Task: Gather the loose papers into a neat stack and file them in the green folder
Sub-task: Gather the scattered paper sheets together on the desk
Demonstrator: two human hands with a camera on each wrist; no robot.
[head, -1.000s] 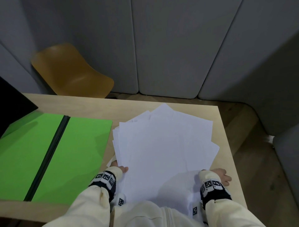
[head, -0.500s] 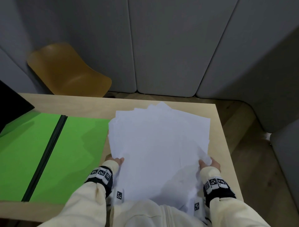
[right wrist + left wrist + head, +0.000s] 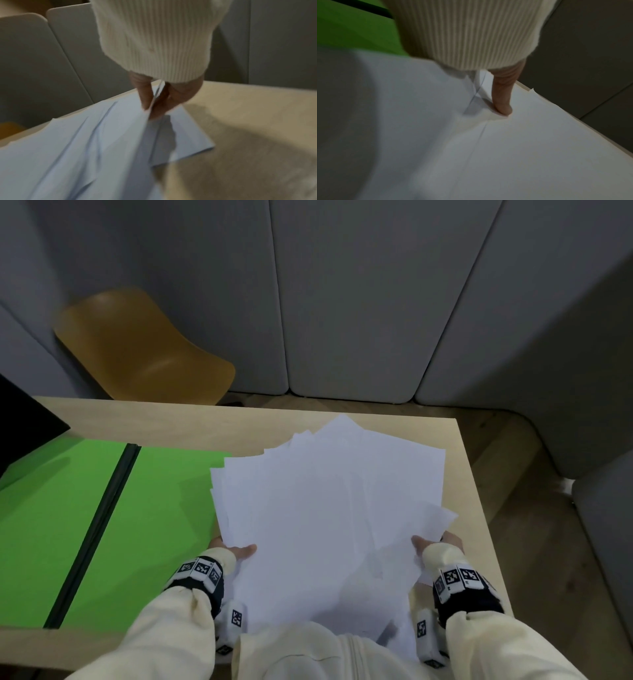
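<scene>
1. Folder, left of frame: open flat on table, nothing filed yet.
2. Left hand: fingers pinch papers at their left edge.
3. Papers, centre: gathered, still fanned; squaring remains.
4. Right hand: fingers pinch right edge.

There are no words, numbers or brand names to read anywhere. The white paper sheets look blank. The only signs are small black-and-white square code marks on the white blocks of the black wrist bands, on the left wrist and on the right wrist; they spell out nothing readable.
</scene>
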